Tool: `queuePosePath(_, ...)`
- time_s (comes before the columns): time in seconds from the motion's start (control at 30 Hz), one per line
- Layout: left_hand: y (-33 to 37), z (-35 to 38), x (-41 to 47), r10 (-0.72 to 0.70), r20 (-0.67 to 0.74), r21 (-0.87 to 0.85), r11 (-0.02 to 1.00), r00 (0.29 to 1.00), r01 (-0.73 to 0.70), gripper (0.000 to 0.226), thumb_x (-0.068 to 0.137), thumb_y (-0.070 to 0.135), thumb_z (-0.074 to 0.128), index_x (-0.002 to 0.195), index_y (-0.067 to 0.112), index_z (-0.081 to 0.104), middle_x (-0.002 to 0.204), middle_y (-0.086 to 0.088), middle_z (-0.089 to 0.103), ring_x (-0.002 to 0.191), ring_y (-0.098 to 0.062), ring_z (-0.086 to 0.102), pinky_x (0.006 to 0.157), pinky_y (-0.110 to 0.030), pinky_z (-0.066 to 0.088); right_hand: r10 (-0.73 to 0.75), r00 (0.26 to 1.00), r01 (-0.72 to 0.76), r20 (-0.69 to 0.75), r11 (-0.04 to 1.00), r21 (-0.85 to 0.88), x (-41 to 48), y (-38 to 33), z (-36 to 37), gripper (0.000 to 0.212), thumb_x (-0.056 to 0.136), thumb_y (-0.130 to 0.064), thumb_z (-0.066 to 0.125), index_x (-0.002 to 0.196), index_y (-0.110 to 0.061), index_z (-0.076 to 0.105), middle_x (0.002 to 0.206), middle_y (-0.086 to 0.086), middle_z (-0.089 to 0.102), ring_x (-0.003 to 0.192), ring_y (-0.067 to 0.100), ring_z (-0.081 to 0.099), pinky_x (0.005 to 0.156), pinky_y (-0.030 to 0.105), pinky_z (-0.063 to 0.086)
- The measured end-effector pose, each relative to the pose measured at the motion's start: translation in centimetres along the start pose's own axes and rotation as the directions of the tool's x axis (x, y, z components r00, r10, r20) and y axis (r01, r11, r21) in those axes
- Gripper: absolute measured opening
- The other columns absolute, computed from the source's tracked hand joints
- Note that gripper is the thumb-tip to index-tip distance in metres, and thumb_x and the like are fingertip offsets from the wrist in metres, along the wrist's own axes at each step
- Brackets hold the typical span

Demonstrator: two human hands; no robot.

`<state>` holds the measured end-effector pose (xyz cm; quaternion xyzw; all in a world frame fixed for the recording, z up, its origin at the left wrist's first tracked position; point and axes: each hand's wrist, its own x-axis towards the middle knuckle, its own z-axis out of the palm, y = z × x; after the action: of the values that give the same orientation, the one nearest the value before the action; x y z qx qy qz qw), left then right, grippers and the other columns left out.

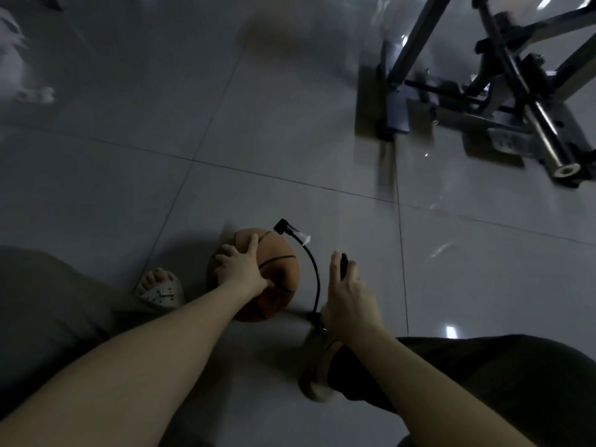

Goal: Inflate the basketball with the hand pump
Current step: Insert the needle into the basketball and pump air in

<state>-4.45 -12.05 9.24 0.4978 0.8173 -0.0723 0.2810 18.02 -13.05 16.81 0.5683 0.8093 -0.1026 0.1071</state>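
**Pump stroke, ball braced on the floor**

Basketball sits on the grey tiled floor, between the sandalled foot and the pump. It looks soft: the lower side is creased and sagging, so I judge we are early in the fill.

Left grip, a bare hand, lies wide and splayed over the top of the ball, fingers spread, pressing rather than clutching. Right grip is wrapped round the black pump handle, closed on it. The pump barrel is hidden beneath that hand, so I cannot see how far the plunger stands. The hose arcs from the pump base to a black nozzle at the ball's far upper edge; whether the needle is fully seated I cannot tell.

A brown shoe is just beside the pump foot; contact is unclear.

How I would run this stroke:
- Keep the handle travel straight along the barrel, no sideways lean.
- Hold the ball steady so the valve does not roll and bend the needle.
- Keep the left palm light; heavy pressure on a slack ball fights the fill.
- Leave slack in the hose.

A metal frame stands well apart, upper right. Light is dim and the edges are blurred.
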Motion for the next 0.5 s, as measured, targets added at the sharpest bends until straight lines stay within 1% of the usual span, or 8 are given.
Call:
queuePosePath(0.07,-0.2,0.4,-0.2,0.014,-0.023,0.012,1.000,1.000,-0.014,0.124,0.071,0.071,0.073,0.156,0.040,-0.013,0.157,-0.035,0.006,0.140,-0.056,0.024,0.104,-0.062,0.041,0.062,0.996,-0.059,-0.071,0.998,0.035,1.0,0.5,0.0,0.081,0.094,-0.030,0.055,0.154,-0.017,0.002,0.142,0.018,0.028,0.086,0.028,0.060,0.058,0.031,0.049)
queuePosePath(0.13,-0.6,0.7,-0.4,0.018,-0.034,0.025,1.000,0.999,-0.018,0.123,0.071,0.074,0.070,0.156,0.040,-0.013,0.156,-0.033,0.009,0.139,-0.055,0.025,0.103,-0.060,0.042,0.099,0.990,-0.097,-0.098,0.995,0.018,1.5,1.1,-0.3,0.075,0.097,-0.025,0.055,0.153,-0.017,0.006,0.139,0.017,0.035,0.079,0.027,0.061,0.054,0.030,0.040)
queuePosePath(0.23,-0.9,0.8,-0.2,0.025,-0.043,0.042,0.999,0.999,-0.023,0.123,0.071,0.076,0.069,0.156,0.040,-0.013,0.156,-0.031,0.011,0.139,-0.053,0.027,0.103,-0.059,0.043,0.104,0.994,-0.101,-0.033,0.992,0.071,1.3,0.7,-1.1,0.078,0.096,-0.012,0.056,0.155,-0.017,0.006,0.139,0.015,0.035,0.067,0.020,0.047,0.051,0.026,0.034)
queuePosePath(0.27,-0.9,0.8,-0.1,0.025,-0.042,0.036,0.999,0.999,-0.024,0.122,0.072,0.076,0.069,0.156,0.040,-0.013,0.156,-0.031,0.011,0.139,-0.053,0.027,0.103,-0.059,0.043,0.085,0.996,-0.084,-0.006,0.994,0.067,1.1,0.3,-1.4,0.080,0.095,-0.010,0.056,0.156,-0.017,0.005,0.140,0.015,0.034,0.063,0.018,0.042,0.049,0.025,0.031)
queuePosePath(0.33,-0.5,0.7,-0.1,0.022,-0.042,0.029,0.999,0.999,-0.020,0.121,0.072,0.075,0.069,0.156,0.040,-0.011,0.156,-0.030,0.011,0.139,-0.053,0.026,0.104,-0.060,0.042,0.047,0.999,-0.047,0.007,0.999,0.000,0.8,-0.2,-2.3,0.081,0.094,-0.008,0.054,0.157,-0.014,0.003,0.140,0.017,0.034,0.056,0.015,0.034,0.046,0.023,0.025)
queuePosePath(0.37,-0.2,0.7,-0.2,0.012,-0.042,0.032,0.999,0.999,-0.010,0.121,0.073,0.074,0.069,0.156,0.040,-0.011,0.156,-0.031,0.011,0.139,-0.053,0.026,0.103,-0.059,0.043,0.041,0.999,-0.041,-0.016,0.999,-0.031,0.8,-0.2,-3.3,0.080,0.094,-0.008,0.052,0.157,-0.013,0.003,0.139,0.018,0.035,0.056,0.015,0.035,0.046,0.024,0.027)
queuePosePath(0.43,0.1,0.7,-0.3,-0.009,-0.043,0.060,0.998,0.999,0.012,0.121,0.073,0.076,0.068,0.157,0.040,-0.012,0.156,-0.031,0.010,0.139,-0.053,0.027,0.101,-0.058,0.044,0.048,0.994,-0.057,-0.101,0.995,-0.087,1.4,0.2,-5.9,0.075,0.095,-0.010,0.049,0.157,-0.010,0.005,0.136,0.020,0.036,0.060,0.021,0.043,0.050,0.029,0.035)
queuePosePath(0.5,0.2,0.8,-0.4,0.001,-0.031,0.086,0.996,1.000,0.002,0.121,0.074,0.077,0.065,0.157,0.038,-0.014,0.156,-0.033,0.009,0.139,-0.054,0.026,0.101,-0.058,0.044,0.054,0.977,-0.087,-0.208,0.984,-0.153,1.8,0.7,-8.8,0.070,0.094,-0.011,0.049,0.154,-0.007,0.014,0.129,0.020,0.040,0.065,0.025,0.052,0.052,0.031,0.037)
